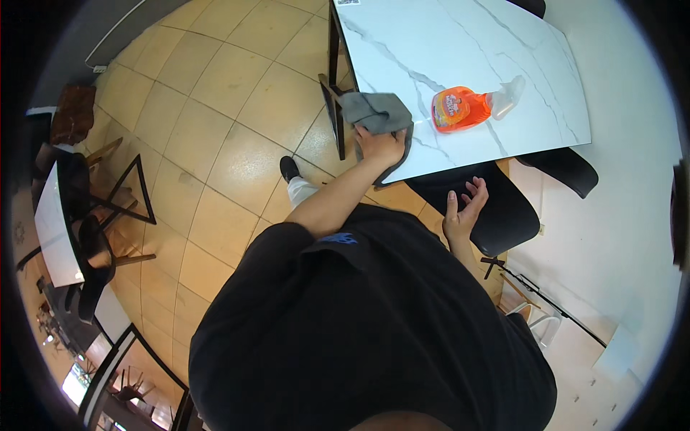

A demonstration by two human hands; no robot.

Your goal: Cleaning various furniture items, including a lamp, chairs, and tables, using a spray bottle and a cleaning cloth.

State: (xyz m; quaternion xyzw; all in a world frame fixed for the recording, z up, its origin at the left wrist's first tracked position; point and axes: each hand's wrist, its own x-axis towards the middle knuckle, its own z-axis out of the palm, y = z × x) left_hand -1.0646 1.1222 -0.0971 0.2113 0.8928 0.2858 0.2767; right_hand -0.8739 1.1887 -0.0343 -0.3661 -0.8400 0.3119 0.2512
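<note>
My left hand (380, 146) is closed on a grey cloth (377, 110) at the near left corner of a white marble-patterned table (517, 48). Part of the cloth is bunched above the fingers, and part hangs over the table edge below the wrist. On the tabletop, right of the cloth, is an orange Mr Muscle spray bottle (458, 109) with a clear trigger head. My right hand (466, 209) is held over a black chair (496, 215), fingers apart and slightly curled, holding nothing.
Another black chair (568, 167) is tucked at the table by the white wall (614, 215). A dark metal frame (337, 118) stands at the table's left end. Tiled floor (226, 108) stretches left, towards a second white table (56, 231) with black chairs. A thin black stand (560, 310) lies lower right.
</note>
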